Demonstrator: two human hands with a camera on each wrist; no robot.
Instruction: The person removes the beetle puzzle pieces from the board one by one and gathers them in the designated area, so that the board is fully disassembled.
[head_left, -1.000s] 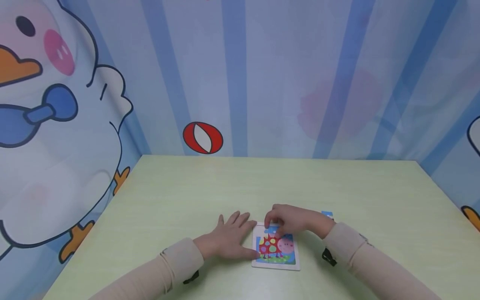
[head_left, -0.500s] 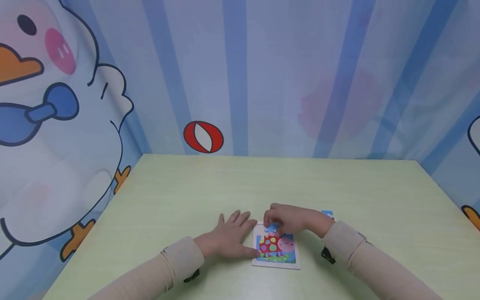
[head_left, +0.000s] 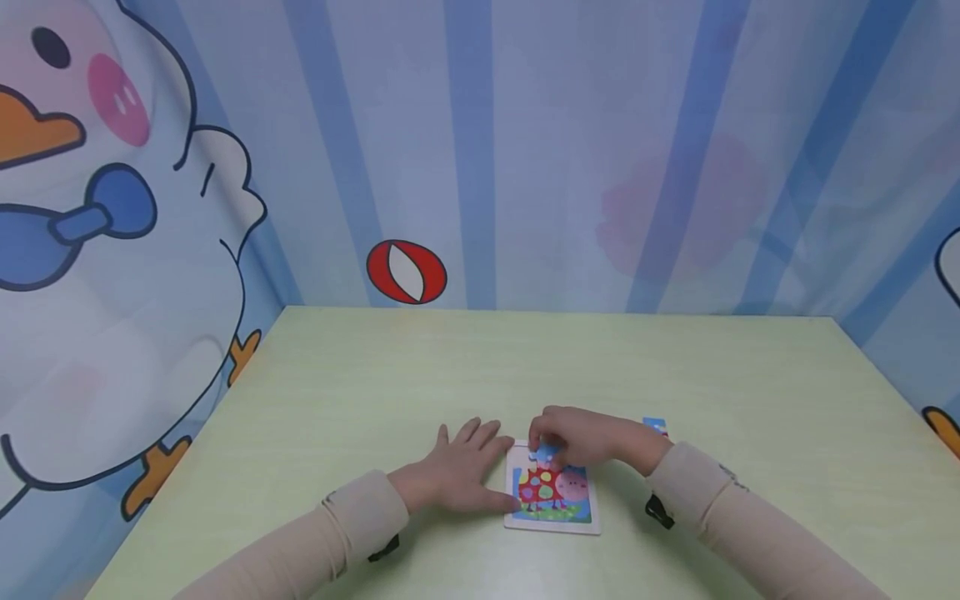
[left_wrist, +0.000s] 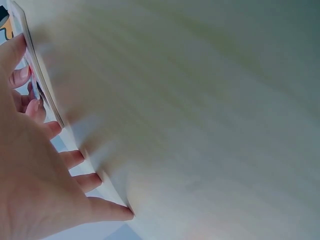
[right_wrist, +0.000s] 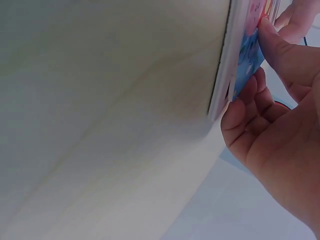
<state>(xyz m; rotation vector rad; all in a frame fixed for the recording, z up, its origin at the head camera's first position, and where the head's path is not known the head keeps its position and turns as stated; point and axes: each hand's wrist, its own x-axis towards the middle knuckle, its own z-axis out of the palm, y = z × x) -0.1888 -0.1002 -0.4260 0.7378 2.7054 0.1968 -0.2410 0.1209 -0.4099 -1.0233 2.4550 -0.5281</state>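
A small jigsaw board (head_left: 555, 527) with a pale rim lies on the table in the head view. Its picture shows a pink-faced figure in spotted red over green ground. My left hand (head_left: 461, 479) lies with fingers spread along the left edge, its thumb over the lower left corner and index fingertip at the upper left one. Over the top part of the board, my right hand (head_left: 581, 435) pinches a blue puzzle piece (head_left: 543, 454) between thumb and fingers. In the right wrist view, the blue piece (right_wrist: 246, 70) stands tilted up at the board's edge (right_wrist: 222, 75).
Another puzzle piece (head_left: 655, 425), blue with some red, lies on the table beyond the right wrist, partly covered by it. The pale table (head_left: 420, 367) reaches back to a striped blue curtain (head_left: 540, 167) with cartoon prints.
The blue piece has shifted slightly under the right fingers, and its notched edge shows more clearly. The left hand and the board stay in place.
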